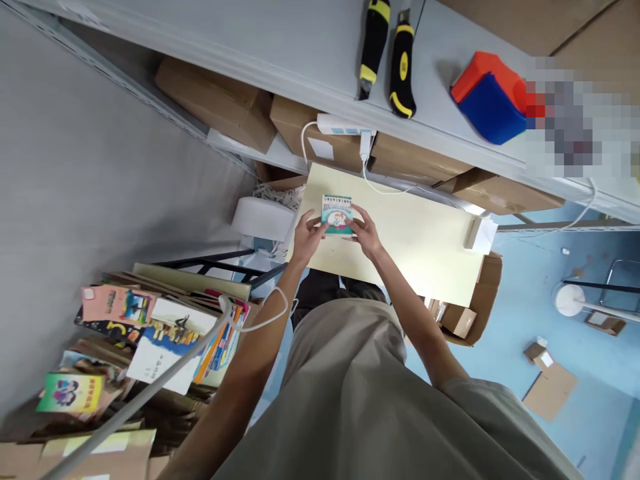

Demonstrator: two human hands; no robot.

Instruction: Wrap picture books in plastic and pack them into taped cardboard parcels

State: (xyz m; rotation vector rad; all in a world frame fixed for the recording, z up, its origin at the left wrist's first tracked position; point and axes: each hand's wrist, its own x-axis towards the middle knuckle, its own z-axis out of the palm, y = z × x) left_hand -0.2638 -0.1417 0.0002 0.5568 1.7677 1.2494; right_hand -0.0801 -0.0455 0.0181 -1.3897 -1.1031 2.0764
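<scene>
Between my two hands is a small teal-and-white booklet (337, 215) with printed characters across its top and a cartoon picture on its cover. My left hand (309, 235) grips its left side, thumb on the front near the lower corner. On the right side, my right hand (365, 230) holds it the same way, thumb on the cover and fingers around the edge. The booklet faces me above the pale yellow tabletop (410, 240). What lies behind it is hidden.
Two utility knives (403, 67) and a red-and-blue object (493, 97) lie on the grey shelf (310, 40). Below it are cardboard boxes (420, 160) and a white power strip (345, 125). Books (175, 333) are stacked at left, near a grey pole (150, 390). A white box (481, 235) stands at right.
</scene>
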